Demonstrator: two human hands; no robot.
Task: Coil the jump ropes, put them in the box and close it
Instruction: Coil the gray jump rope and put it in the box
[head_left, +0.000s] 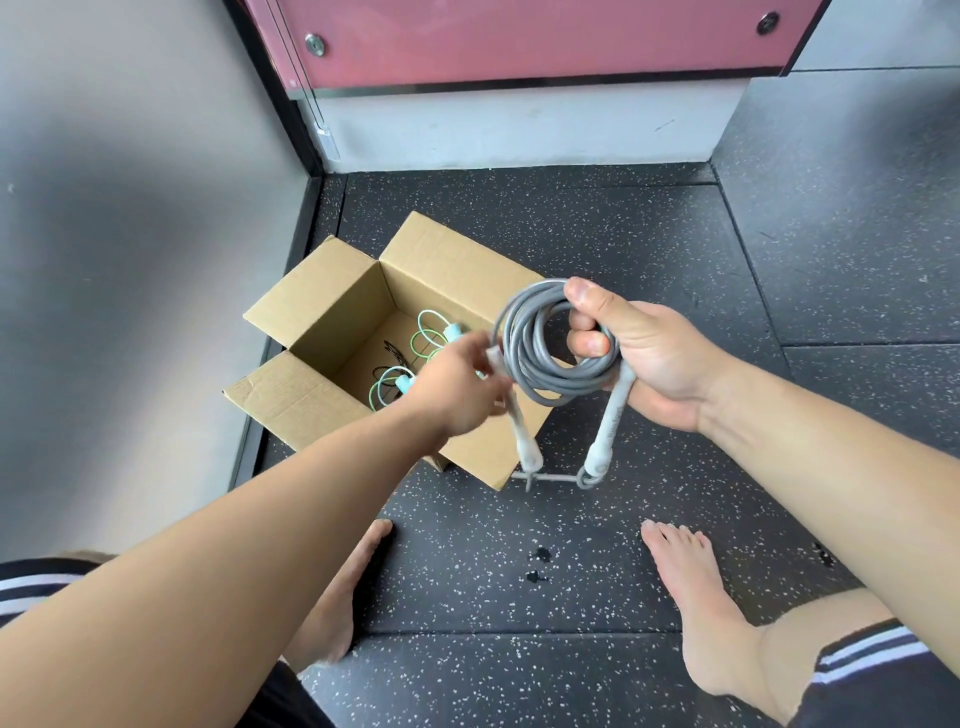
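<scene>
A grey jump rope (540, 358) is wound into a coil, and my right hand (649, 358) is shut on the coil and on one of its white handles (613, 415). The other white handle (514, 421) hangs down beside it, with my left hand (457, 384) closed around its upper part, blurred by motion. Both hands are just right of and above an open cardboard box (311, 395) on the floor. Inside the box lies a green jump rope (426, 338) with light blue handles, over a dark rope that is partly hidden.
The box sits in a corner, with a grey wall (130, 234) on its left and a pink panel (519, 41) above a white ledge behind it. My bare feet (691, 597) stand on the speckled black rubber floor in front of the box.
</scene>
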